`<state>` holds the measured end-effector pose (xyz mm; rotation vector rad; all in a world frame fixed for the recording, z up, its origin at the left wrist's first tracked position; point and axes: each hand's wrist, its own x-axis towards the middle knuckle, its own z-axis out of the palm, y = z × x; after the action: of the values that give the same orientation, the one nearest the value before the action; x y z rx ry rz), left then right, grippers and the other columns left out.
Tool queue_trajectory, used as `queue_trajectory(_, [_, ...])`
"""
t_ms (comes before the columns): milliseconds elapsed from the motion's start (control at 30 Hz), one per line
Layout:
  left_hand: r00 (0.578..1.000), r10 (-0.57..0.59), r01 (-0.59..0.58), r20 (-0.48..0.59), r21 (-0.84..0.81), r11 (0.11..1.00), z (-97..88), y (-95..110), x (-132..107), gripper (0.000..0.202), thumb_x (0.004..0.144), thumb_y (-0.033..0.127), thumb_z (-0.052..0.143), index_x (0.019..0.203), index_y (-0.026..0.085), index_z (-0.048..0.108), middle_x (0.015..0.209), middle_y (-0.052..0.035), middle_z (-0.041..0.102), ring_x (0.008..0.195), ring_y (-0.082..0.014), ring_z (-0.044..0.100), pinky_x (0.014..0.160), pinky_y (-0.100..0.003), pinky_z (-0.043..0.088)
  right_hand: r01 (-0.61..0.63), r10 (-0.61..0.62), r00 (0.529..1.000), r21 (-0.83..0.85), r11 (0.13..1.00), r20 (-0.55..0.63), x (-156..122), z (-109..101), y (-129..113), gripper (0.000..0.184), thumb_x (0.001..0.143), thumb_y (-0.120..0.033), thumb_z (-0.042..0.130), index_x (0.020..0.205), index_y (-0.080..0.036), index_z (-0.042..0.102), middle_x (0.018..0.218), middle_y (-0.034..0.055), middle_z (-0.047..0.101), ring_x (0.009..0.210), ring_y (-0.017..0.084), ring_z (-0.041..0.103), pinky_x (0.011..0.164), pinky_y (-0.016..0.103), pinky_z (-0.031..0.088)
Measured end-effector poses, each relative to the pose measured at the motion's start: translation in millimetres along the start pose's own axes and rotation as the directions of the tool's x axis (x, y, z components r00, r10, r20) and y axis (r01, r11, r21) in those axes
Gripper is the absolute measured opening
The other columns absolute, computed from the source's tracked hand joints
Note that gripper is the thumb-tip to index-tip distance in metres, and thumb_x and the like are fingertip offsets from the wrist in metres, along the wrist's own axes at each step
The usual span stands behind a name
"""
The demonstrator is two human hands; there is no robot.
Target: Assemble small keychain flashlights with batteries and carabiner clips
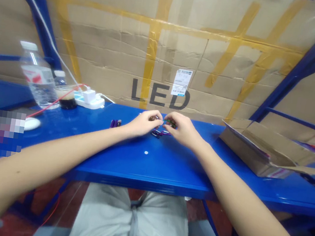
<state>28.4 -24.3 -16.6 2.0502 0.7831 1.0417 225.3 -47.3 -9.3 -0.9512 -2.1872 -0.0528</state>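
My left hand and my right hand meet nearly fingertip to fingertip over the blue table. The left fingers are pinched together; what lies in them is too small to make out. Between the right thumb and fingers shows a small dark piece with a green glint, its kind unclear. Just below the fingertips lie several small shiny purple and dark pieces. Beside my left wrist stand short purple cylinders, partly behind the forearm.
An open cardboard box sits at the right. Leftward stand a water bottle, a cup of dark drink and a white power strip with cables. A taped cardboard sheet marked LED backs the table between blue posts.
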Motion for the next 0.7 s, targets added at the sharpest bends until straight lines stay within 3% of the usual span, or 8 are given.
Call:
queue_trajectory(200, [0.998,-0.037,0.037,0.046,-0.007,0.999,3.1,-2.3,-0.4,0.013,0.086,0.031,0.059,0.085,0.018,0.059,0.068,0.0026,0.058,0.062,-0.0117,0.050,0.059,-0.025,0.037,-0.006,0.016,0.993,-0.085,0.996,0.116,-3.2,-2.2,-13.2,0.013,0.089,-0.013,0.046,0.097,-0.018,0.054,0.084,0.0076,0.067,0.071,0.019,0.058,0.066,0.028,0.040])
queue_trajectory(367, [0.999,-0.026,0.025,0.048,0.014,1.000,2.0,-2.7,0.7,0.013,0.086,0.030,0.058,0.082,0.018,0.058,0.067,0.0026,0.059,0.060,-0.0111,0.050,0.059,-0.025,0.038,0.003,0.017,0.984,-0.113,0.994,0.176,-4.2,-3.1,-12.4,0.019,0.094,-0.015,0.043,0.109,-0.018,0.054,0.095,0.0114,0.070,0.083,0.023,0.064,0.071,0.030,0.043])
queue_trajectory(500, [0.999,-0.019,0.017,0.048,0.039,0.999,0.4,-3.8,1.6,0.013,0.086,0.031,0.058,0.084,0.018,0.060,0.067,0.0023,0.059,0.061,-0.0117,0.052,0.060,-0.025,0.039,-0.011,0.038,0.982,-0.146,0.989,0.187,-4.3,-4.3,-8.7,0.016,0.097,-0.019,0.043,0.108,-0.018,0.055,0.098,0.0123,0.071,0.088,0.024,0.065,0.073,0.031,0.043])
queue_trajectory(700, [0.996,0.056,-0.062,0.074,0.084,0.995,-4.1,-7.1,3.0,0.016,0.089,0.029,0.056,0.093,0.017,0.065,0.079,-0.0013,0.066,0.075,-0.0154,0.061,0.072,-0.030,0.046,-0.014,0.042,0.985,-0.168,0.986,0.166,-4.6,-4.4,-3.3,0.018,0.098,-0.020,0.040,0.106,-0.016,0.056,0.093,0.0125,0.070,0.081,0.023,0.063,0.070,0.030,0.042])
